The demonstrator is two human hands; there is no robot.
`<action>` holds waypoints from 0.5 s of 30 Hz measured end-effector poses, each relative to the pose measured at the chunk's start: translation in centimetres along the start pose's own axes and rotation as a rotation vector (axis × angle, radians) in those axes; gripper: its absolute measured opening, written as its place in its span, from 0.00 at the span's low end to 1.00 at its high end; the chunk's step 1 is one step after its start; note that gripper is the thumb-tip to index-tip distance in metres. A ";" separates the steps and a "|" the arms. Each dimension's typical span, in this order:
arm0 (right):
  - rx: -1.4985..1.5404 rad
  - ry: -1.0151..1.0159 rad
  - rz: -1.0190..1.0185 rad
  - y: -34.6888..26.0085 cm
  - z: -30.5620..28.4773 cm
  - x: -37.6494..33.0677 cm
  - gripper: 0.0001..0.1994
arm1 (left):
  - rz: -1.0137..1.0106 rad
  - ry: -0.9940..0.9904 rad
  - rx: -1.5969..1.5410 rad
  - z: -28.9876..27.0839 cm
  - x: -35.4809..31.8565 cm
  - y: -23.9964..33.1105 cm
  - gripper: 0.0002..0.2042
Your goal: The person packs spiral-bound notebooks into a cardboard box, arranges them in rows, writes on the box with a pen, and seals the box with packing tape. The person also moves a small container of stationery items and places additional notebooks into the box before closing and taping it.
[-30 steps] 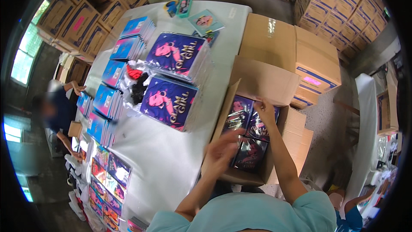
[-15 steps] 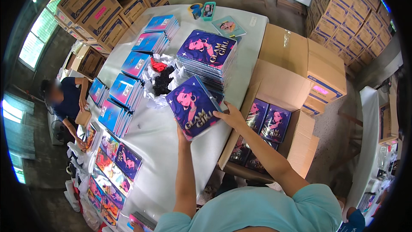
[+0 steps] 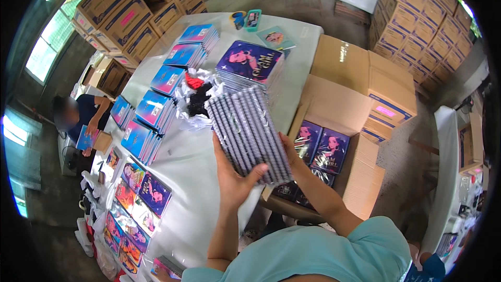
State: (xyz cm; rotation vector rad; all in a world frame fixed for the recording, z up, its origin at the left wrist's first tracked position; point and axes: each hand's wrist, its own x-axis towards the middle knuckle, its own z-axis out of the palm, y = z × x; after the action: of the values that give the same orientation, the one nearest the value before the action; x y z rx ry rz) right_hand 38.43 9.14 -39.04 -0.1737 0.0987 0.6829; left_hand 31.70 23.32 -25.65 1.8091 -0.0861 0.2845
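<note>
A stack of several notebooks (image 3: 249, 138) is held up between my two hands over the table's near right side. It is tipped so that its ridged, spiral-like grey edges face me, and the covers are turned out of sight. My left hand (image 3: 232, 177) grips its lower left side, with the thumb across the edges. My right hand (image 3: 291, 151) holds the right side, its fingers partly hidden behind the stack. Just beyond stands a taller pile of purple notebooks (image 3: 250, 61) with a pink-haired figure on the cover. An open carton (image 3: 334, 102) to the right holds more purple notebooks (image 3: 330, 150).
Blue-and-pink notebook stacks (image 3: 155, 105) line the white table's (image 3: 209, 193) left side beside a crumpled plastic bag (image 3: 195, 120). Colourful notebooks (image 3: 136, 198) lie flat at the near left. A co-worker (image 3: 94, 115) holds a notebook across the table. Cartons (image 3: 122, 15) are piled behind.
The notebook stack has been turned from cover-up to edge-up, and both hands have shifted their grip along its sides. The co-worker has lifted a blue-and-pink notebook.
</note>
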 end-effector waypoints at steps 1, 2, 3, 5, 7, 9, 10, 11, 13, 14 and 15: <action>0.052 -0.069 -0.219 1.4 -0.6 0.1 0.25 | 0.050 -0.031 0.038 1.7 -0.6 2.3 0.57; 0.055 -0.115 -0.244 1.1 -0.8 -1.3 0.25 | 0.084 -0.044 0.083 2.6 -1.5 3.6 0.56; 0.057 -0.163 -0.271 0.7 -0.9 -2.6 0.25 | 0.059 -0.093 0.034 3.3 -2.1 4.5 0.56; 0.127 -0.140 -0.156 -1.5 2.5 -8.1 0.24 | 0.004 -0.197 -0.061 4.2 -3.3 5.4 0.57; 0.151 -0.079 -0.235 -3.1 -3.6 -10.8 0.23 | -0.047 -0.253 -0.131 5.4 -4.1 5.7 0.56; 0.074 0.018 -0.349 -3.6 -4.3 -14.3 0.22 | 0.015 -0.230 -0.321 5.7 -4.8 3.2 0.55; 0.030 0.079 -0.417 -4.1 -5.1 -16.4 0.22 | -0.150 -0.200 -0.553 6.3 -5.4 3.2 0.53; 0.002 0.206 -0.468 -4.4 -4.6 -19.1 0.22 | -0.311 -0.220 -0.623 5.5 -5.8 2.5 0.51; -0.151 0.374 -0.493 -5.8 -5.6 -24.8 0.17 | -0.514 -0.227 -0.757 2.9 -6.6 0.0 0.49; -0.122 0.487 -0.489 -6.5 -7.6 -27.1 0.16 | -0.540 -0.211 -0.831 1.8 -7.2 -0.5 0.48; -0.194 0.551 -0.471 -6.7 -7.8 -28.5 0.17 | -0.442 -0.134 -0.726 1.2 -7.7 0.1 0.48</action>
State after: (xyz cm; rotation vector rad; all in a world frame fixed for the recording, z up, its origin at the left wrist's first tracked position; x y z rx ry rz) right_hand 20.45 -15.07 -41.59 -0.5511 0.5045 0.1585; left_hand 24.44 21.43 -27.69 1.0809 0.1077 -0.1731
